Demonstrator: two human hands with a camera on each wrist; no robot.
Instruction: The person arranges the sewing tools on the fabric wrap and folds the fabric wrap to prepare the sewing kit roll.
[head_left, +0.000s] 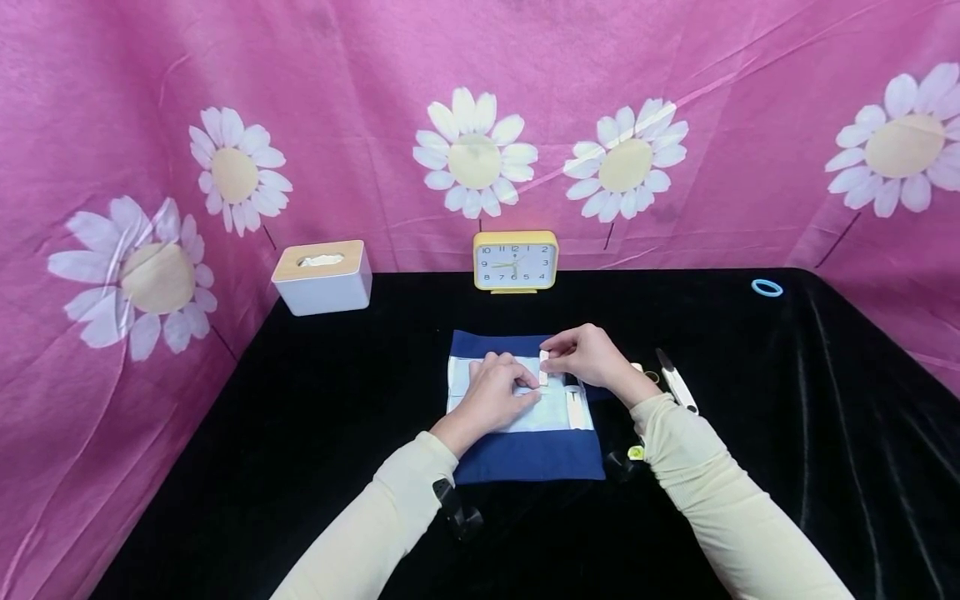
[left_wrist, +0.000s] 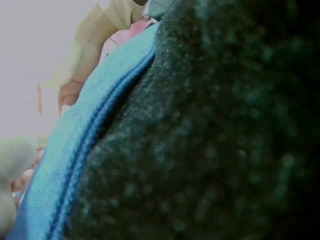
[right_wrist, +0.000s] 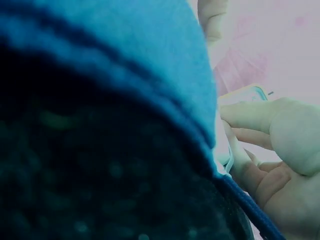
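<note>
Right hand [head_left: 588, 354]: pinches slim pale strip [head_left: 543, 372] | left hand [head_left: 497, 390]: fingers loosely bent, resting on navy-edged cloth [head_left: 528, 458] | strip: over cloth's light middle, toward upper right | second pale strip [head_left: 574, 410]: on cloth, nearer the person | yellow clock [head_left: 515, 262]: beyond cloth

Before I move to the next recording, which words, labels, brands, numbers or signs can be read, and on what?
"10, 11, 12, 1, 2, 3, 4, 8, 9": clock face.
Too small to be sure: its other numerals and the mark under 12.
No other readable text.
</note>
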